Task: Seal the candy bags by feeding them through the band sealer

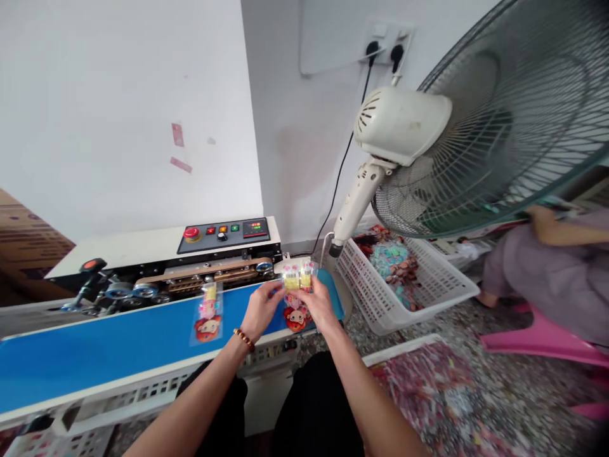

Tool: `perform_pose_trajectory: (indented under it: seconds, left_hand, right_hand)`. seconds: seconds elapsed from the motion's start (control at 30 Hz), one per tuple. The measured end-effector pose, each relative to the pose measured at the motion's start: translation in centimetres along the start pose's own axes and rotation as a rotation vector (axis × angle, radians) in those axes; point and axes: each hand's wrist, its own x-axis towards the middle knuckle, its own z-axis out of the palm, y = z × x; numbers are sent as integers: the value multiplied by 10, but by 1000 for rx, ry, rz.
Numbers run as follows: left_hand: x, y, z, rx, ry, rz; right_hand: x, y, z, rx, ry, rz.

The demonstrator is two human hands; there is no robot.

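Note:
A clear plastic packet [295, 319], with a red-haired cartoon figure at its bottom and yellow pieces at its top, is at the right end of the blue conveyor belt [118, 346]. My left hand [261, 308] pinches its left edge. On the other side, the fingers of my right hand [318, 303] are closed on its upper right. Whether a second packet lies behind it, I cannot tell. Farther left on the belt rests a similar packet [208, 317], its top edge close to the rollers of the band sealing machine [162, 241].
A large fan [404, 124] leans in at the upper right. Below it stands a white basket [385, 324] of colourful packets. Another container [428, 393] of packets sits at the lower right. A seated person [547, 279] is at the right edge, on a pink stool [537, 339].

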Motion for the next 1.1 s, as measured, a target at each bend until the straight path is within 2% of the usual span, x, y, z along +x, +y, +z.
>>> perform_pose_trajectory:
  seconds: [0.1, 0.2, 0.27, 0.37, 0.47, 0.53, 0.6, 0.67, 0.8, 0.93, 0.97, 1.03, 1.1]
  left_hand:
    - [-1, 13, 13, -185, -28, 99]
    - [-6, 18, 11, -247, 25, 215]
    - [-4, 18, 9, -295, 72, 186]
    - [9, 14, 12, -320, 70, -11]
    - [29, 9, 19, -341, 3, -301]
    - [41, 5, 23, -346, 0, -465]
    - [50, 1, 23, -308, 37, -563]
    - [55, -3, 17, -254, 71, -598]
    - [56, -17, -13, -159, 143, -586]
    - [40, -35, -53, 47, 131, -555]
    - [32, -39, -60, 129, 165, -522]
    - [14, -43, -65, 297, 333, -385]
    - [-2, -40, -56, 401, 489, -188]
  right_hand:
    - [-9, -11, -9, 23, -48, -70]
    - [-14, -17, -18, 83, -127, -67]
    - [-14, -15, -21, 121, -118, -51]
    - [-8, -8, -26, 169, -30, -13]
    - [-3, -3, -34, 150, 56, 19]
    - [-3, -1, -39, 126, 96, 29]
    - [-5, 0, -42, 109, 106, 41]
    - [-7, 1, -42, 98, 92, 54]
    - [-8, 4, -32, 114, 75, 70]
    - [-6, 9, -15, 144, 30, 123]
    - [-6, 11, -11, 154, 22, 142]
    - [-6, 15, -4, 177, 10, 162]
    - [-7, 17, 0, 178, -6, 145]
